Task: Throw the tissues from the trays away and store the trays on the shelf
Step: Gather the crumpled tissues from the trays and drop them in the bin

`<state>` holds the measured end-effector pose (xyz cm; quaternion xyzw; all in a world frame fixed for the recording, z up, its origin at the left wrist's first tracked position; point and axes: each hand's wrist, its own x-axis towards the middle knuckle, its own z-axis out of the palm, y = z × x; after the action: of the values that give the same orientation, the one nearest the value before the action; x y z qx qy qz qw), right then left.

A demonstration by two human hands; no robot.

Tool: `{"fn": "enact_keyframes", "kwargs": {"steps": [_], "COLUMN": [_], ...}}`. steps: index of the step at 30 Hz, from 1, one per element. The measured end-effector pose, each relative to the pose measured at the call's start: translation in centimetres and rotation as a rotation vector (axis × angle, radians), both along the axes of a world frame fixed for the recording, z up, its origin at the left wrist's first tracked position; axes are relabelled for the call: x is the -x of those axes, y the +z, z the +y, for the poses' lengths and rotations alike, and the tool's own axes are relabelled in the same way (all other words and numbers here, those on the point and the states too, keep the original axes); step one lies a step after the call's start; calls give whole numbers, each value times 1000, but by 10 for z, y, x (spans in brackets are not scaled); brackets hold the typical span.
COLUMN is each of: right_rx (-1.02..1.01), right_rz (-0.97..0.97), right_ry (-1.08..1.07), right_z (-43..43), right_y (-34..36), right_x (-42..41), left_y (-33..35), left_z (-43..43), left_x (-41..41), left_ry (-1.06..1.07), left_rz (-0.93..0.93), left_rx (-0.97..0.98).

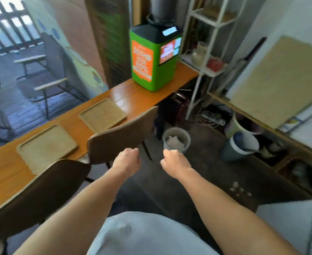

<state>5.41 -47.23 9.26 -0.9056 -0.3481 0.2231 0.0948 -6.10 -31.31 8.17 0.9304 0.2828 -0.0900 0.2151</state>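
Note:
Two tan trays lie on the orange wooden counter (0, 177): the near tray (46, 147) at the left and the far tray (102, 115) further along. Neither tray shows anything on it. A small grey bin (183, 136) stands on the floor with white tissues (173, 141) inside. My left hand (127, 161) and my right hand (174, 162) hang over the floor just short of the bin, fingers curled in, with nothing visible in them. A white metal shelf (209, 45) stands at the counter's far end.
Two brown chairs (122, 133) stand between me and the counter. A green machine (154, 57) sits on the counter's far end. Buckets (243, 144) and cables lie on the floor at the right under a low wooden shelf. A pale board (280, 80) leans at the right.

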Motion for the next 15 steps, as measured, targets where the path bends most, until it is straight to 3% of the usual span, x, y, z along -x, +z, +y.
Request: {"fn": "enact_keyframes", "kwargs": {"steps": [9, 15], "right_rx": [-47, -24], "right_rz": [-71, -83], "right_ry": [-405, -506], "right_z": [-107, -131], "right_y": [-4, -21], "right_x": [-38, -75], "left_y": [11, -2], "left_z": [-112, -120], "left_x": [-113, -168], "left_ry": [-417, -461], "left_rz": [-10, 9], "left_rx": [41, 53]}}
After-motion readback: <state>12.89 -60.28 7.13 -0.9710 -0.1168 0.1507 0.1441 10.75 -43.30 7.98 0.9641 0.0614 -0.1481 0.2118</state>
